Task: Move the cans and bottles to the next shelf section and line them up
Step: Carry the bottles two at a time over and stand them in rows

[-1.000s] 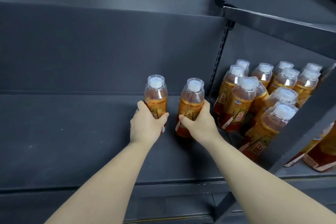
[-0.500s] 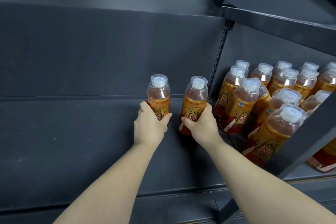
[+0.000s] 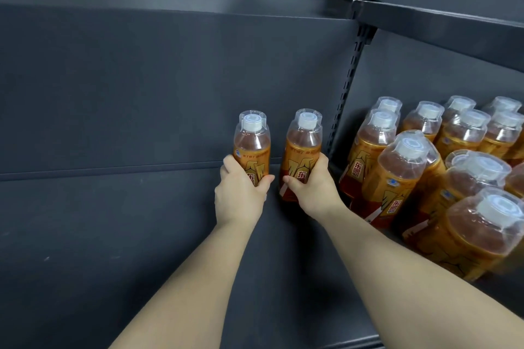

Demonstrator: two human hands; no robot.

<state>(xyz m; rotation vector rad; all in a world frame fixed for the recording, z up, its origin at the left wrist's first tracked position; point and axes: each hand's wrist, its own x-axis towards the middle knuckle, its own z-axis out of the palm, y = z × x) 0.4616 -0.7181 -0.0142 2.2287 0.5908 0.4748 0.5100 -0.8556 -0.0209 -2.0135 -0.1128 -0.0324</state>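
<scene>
on the left shelf section (image 3: 113, 221), our left hand (image 3: 241, 195) grips the left bottle (image 3: 251, 144); beside it at 3 o'clock, our right hand (image 3: 312, 187) grips the right bottle (image 3: 303, 147). both stand roughly upright, long axes vertical, caps toward 12 o'clock, close to the back panel (image 3: 141, 79). we judge the next move turns on their bases meeting the shelf in one line. our hands largely hide both bases, so contact is unclear. past the slotted upright (image 3: 344, 93), toward 3 o'clock, the waiting bottles (image 3: 411, 178) crowd nearer our right hand, some cut off.

Two bottles (image 3: 279, 156) left of cluster (image 3: 442, 178)
</scene>
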